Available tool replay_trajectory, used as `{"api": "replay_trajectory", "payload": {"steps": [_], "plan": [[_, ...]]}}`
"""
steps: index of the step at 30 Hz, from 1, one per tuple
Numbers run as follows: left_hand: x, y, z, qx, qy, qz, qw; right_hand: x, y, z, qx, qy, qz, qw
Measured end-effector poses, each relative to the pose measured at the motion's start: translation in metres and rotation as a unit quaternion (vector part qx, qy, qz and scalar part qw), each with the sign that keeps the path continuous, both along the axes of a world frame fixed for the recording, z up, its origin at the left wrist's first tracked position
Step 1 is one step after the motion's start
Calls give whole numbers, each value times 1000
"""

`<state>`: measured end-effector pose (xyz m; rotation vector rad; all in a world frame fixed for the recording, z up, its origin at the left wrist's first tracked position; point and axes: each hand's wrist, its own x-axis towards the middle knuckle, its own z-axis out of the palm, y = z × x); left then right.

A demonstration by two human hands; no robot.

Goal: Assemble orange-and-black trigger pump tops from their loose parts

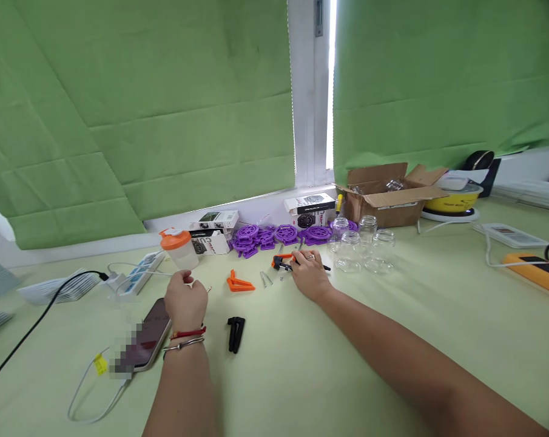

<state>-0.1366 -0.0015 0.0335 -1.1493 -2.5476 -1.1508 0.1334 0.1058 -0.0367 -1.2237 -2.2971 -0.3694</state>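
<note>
My left hand (185, 300) is curled closed beside the phone (153, 334); its fingertips are hidden, and a small metal piece (209, 289) shows at its right edge. Farther right, my right hand (309, 273) has its fingers bent over a black and orange plastic part (281, 262) on the table. Between the hands lie an orange V-shaped plastic piece (240, 283) and a few screws (266, 279). A black V-shaped plastic piece (235, 334) rests closer to me.
Purple plastic pieces (251, 238) are heaped behind the hands, by printed boxes (310, 209). Several glass jars (348, 252) stand right of my right hand. An orange-lidded cup (178, 243) and a power strip (142, 270) are at left, an open carton (390, 200) at back right.
</note>
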Motion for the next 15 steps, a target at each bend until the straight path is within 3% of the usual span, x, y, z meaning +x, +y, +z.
{"api": "replay_trajectory", "payload": {"steps": [2, 4, 7, 10, 15], "plan": [[-12, -8, 7, -38, 25, 35, 998, -5, -7, 5, 5, 10, 33, 999], [-26, -14, 8, -142, 45, 52, 988, -16, -15, 10, 4, 2, 88, 996], [-44, -16, 0, -262, 25, 9, 965, -38, -29, 17, -17, -33, 186, 982], [-52, -11, -12, -293, 11, -22, 956, -64, -39, 20, -48, -69, 241, 967], [-50, -6, -20, -311, 7, -54, 949, -92, -46, 18, -97, -99, 234, 962]]}}
